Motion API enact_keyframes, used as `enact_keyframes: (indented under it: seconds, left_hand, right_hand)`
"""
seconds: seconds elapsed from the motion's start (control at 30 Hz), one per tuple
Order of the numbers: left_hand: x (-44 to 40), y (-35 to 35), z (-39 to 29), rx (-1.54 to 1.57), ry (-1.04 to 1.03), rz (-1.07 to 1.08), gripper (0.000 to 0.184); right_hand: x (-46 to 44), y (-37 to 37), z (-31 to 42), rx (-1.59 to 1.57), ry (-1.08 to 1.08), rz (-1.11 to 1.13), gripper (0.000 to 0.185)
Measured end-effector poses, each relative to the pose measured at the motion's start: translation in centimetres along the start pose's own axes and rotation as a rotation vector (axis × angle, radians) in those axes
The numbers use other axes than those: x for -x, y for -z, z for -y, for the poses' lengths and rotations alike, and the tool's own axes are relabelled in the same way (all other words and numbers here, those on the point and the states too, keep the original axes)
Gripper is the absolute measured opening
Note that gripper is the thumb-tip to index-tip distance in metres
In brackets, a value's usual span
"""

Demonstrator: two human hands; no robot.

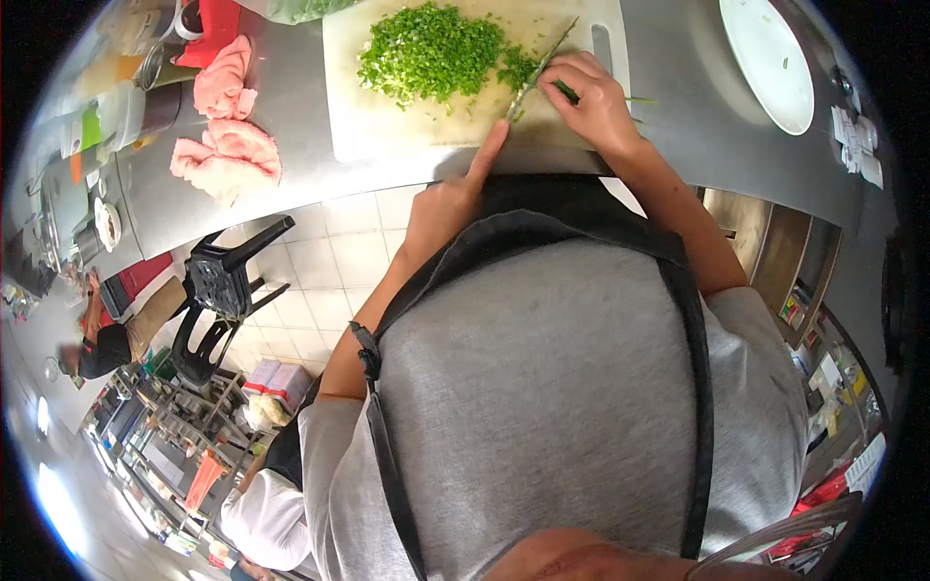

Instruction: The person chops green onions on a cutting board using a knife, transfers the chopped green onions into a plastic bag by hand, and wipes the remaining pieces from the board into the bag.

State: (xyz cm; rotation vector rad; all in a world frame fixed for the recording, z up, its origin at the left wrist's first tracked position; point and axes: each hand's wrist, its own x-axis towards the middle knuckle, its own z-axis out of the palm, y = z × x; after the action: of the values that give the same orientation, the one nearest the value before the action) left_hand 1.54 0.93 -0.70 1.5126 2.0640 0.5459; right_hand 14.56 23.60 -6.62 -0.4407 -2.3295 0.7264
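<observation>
A knife (pixel 539 79) angles across the white cutting board (pixel 354 131), its blade seen nearly edge-on. My left hand (pixel 448 205) is closed around its handle, which is mostly hidden, with the index finger stretched along the blade. Close to the blade, my right hand (pixel 593 102) is closed over green onion stalks (pixel 568 92), whose ends poke out on its right side. Small cut bits lie beside the blade. Left of it, a large heap of chopped green onion (pixel 426 53) covers much of the board.
Pink cloths (pixel 228 160) lie on the steel counter (pixel 291 87) left of the board. A white oval plate (pixel 770 63) sits at right. Containers crowd the far left. Behind the counter edge are a black plastic chair (pixel 218 281) and two other people, one in white (pixel 266 523).
</observation>
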Motion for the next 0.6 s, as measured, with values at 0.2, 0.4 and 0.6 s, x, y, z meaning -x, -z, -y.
enact_keyframes:
  seconds: [0.2,0.4,0.6]
  left_hand:
    - [-0.5,1.0,1.6,-0.007,-0.018,-0.027,0.081]
    - [0.6,2.2,2.2,-0.069,0.004,-0.089,0.082]
    - [1.5,0.8,1.2,-0.084,0.008,-0.039,0.085]
  right_hand:
    - [0.5,0.9,0.4,0.037,0.041,0.058,0.012]
    - [0.7,0.9,0.7,0.089,0.042,0.052,0.013]
    - [-0.1,-1.2,0.7,-0.025,0.034,-0.001,0.013]
